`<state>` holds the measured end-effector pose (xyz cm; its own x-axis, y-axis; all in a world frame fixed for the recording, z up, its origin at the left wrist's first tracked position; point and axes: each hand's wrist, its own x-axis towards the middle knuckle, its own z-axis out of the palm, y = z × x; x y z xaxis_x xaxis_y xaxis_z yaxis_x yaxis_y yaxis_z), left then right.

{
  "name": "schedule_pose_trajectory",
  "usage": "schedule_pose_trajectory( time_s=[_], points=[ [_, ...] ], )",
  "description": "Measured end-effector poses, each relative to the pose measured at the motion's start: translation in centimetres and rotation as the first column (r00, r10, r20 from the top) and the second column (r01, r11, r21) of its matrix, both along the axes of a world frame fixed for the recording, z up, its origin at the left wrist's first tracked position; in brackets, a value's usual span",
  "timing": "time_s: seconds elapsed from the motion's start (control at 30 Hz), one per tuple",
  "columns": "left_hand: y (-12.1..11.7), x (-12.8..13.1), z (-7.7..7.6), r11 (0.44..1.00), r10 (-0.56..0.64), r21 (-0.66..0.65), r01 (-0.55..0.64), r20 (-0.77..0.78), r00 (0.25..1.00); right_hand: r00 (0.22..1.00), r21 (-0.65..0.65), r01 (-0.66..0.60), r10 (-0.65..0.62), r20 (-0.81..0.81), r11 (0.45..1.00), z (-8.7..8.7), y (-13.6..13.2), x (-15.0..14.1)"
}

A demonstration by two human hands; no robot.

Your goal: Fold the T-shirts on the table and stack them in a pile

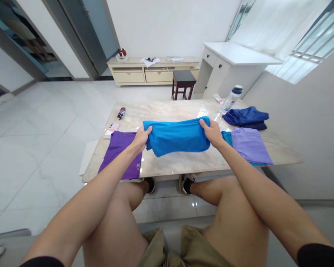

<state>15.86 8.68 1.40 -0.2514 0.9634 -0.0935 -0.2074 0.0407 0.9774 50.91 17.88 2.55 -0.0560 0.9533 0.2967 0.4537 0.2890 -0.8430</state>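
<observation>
A bright blue folded cloth garment (179,137) is held up over the table, stretched between both hands. My left hand (141,137) pinches its left end, thumb on top. At the upper right corner my right hand (211,131) grips it the same way. Below my left forearm lies a purple folded garment (122,148) with a small pale print. Just right of my right hand a lavender folded garment (252,144) rests on teal cloth (227,137). Behind that pile sits a dark blue bundled garment (246,116).
The marble-patterned table (167,167) also bears a clear bottle with a blue cap (232,99), a pink phone-like item (111,131) and a small dark bundle (121,113). Beyond stand a dark stool (184,78), a low cabinet (156,76) and a white desk (236,55).
</observation>
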Motion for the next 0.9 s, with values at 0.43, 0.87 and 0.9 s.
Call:
schedule_pose_trajectory(
  time_s=[0.43,0.87,0.9],
  points=[
    [-2.0,1.7,-5.2,0.933,-0.178,-0.352,-0.071,-0.624,0.761,0.761,-0.337,0.029,0.198,0.617,0.941,-5.3,-1.9,-2.1],
    [-5.4,6.1,-3.6,0.777,-0.403,-0.409,0.478,-0.907,-0.121,0.539,-0.26,0.071,0.182,0.823,0.963,-2.3,-2.0,-3.6],
    [-5.6,6.2,-3.8,0.733,-0.416,-0.45,0.509,-0.89,-0.188,0.536,-0.259,0.085,0.175,0.826,0.962,-2.5,-1.8,-3.4]
  ],
)
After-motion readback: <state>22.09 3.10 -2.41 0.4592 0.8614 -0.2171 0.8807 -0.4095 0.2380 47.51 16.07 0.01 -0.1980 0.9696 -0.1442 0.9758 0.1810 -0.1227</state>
